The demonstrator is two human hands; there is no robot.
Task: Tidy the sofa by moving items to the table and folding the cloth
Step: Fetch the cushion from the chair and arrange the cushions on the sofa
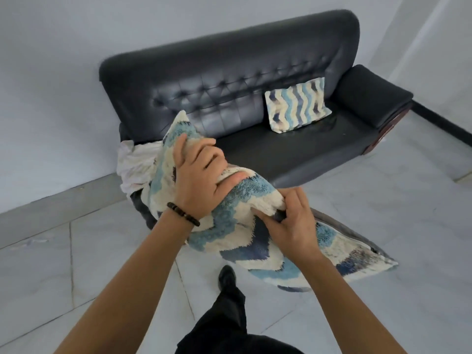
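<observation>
Your left hand (196, 180) grips cushion (229, 241) near top, fingers curled into fabric; your right hand (293, 222) pinches its middle. Cushion held in air before sofa (229, 72); second cushion (297, 104) on seat; white cloth (135, 162) draped over sofa arm.

Held tilted in front of the black tufted sofa (255, 72), gripped by left hand (198, 175) and right hand (291, 221): a blue, navy and cream zigzag cushion (229, 238). Propped against the sofa's backrest, toward the right-hand end: a matching cushion (297, 104). Crumpled over the sofa's left-hand arm: a white cloth (136, 162).
</observation>
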